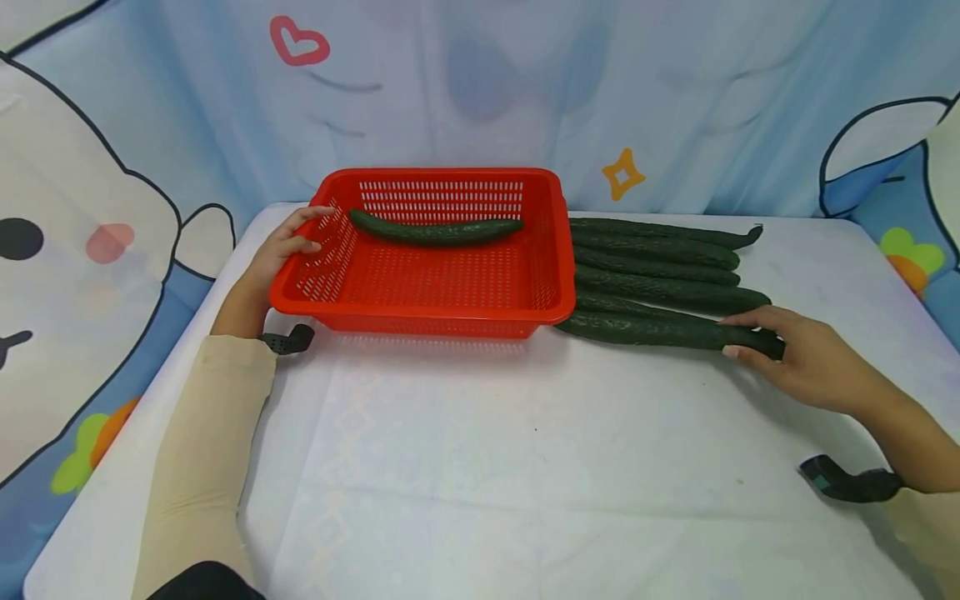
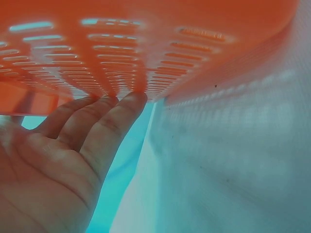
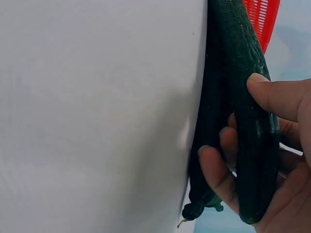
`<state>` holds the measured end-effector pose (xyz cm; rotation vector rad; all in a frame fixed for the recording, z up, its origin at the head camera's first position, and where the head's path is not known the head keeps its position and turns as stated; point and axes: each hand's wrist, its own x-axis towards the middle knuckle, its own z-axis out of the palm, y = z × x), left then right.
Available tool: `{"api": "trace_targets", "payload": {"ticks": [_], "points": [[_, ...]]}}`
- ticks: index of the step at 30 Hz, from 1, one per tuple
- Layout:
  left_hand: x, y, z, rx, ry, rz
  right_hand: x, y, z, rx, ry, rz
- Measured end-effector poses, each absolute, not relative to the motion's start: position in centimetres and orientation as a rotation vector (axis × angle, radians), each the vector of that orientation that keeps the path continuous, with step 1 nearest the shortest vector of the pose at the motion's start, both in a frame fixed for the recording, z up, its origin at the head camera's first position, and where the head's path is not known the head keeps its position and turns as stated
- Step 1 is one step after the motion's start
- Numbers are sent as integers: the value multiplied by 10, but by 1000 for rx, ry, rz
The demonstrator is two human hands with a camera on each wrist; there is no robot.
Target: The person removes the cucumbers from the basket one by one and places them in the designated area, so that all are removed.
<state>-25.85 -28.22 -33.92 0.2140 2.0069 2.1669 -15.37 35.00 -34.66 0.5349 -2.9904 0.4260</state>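
Observation:
A red plastic basket (image 1: pixel 420 321) with slotted walls stands at the back of the table. One cucumber (image 1: pixel 435 232) lies inside it along the far side. My left hand (image 1: pixel 281 250) grips the basket's left side, with fingertips over the rim; in the left wrist view, fingers of the left hand (image 2: pixel 82 141) reach up to the slotted wall. Right of the basket, several dark green cucumbers (image 1: pixel 652 250) lie side by side. My right hand (image 1: pixel 810 358) holds the nearest cucumber (image 3: pixel 245 97) by its right end, thumb on one side and fingers curled round the other.
A white cloth covers the table (image 1: pixel 525 467). Behind it hangs a blue printed curtain (image 1: pixel 480 83), with more printed cloth at both sides. Dark wrist devices (image 1: pixel 851 482) sit on both arms.

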Motion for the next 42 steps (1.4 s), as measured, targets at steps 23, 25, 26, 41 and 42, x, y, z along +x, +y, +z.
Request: {"api": "trace_targets", "payload": {"ticks": [23,25,26,41,42], "points": [[-258,-282,-337,205,2012,2156,-152,338,-344,535,-3105,256],[-258,-282,-338,203,2015,2156,-152,338,-344,534,-3119,249],[-258,-282,-338,203,2013,2157,-151,338,-344,528,-3125,245],[-258,-281,-338,208,2001,2158,-146,332,-342,219,-3201,377],[-258,-281,-338,204,1993,2162,-145,332,-342,226,-3200,363]]}}
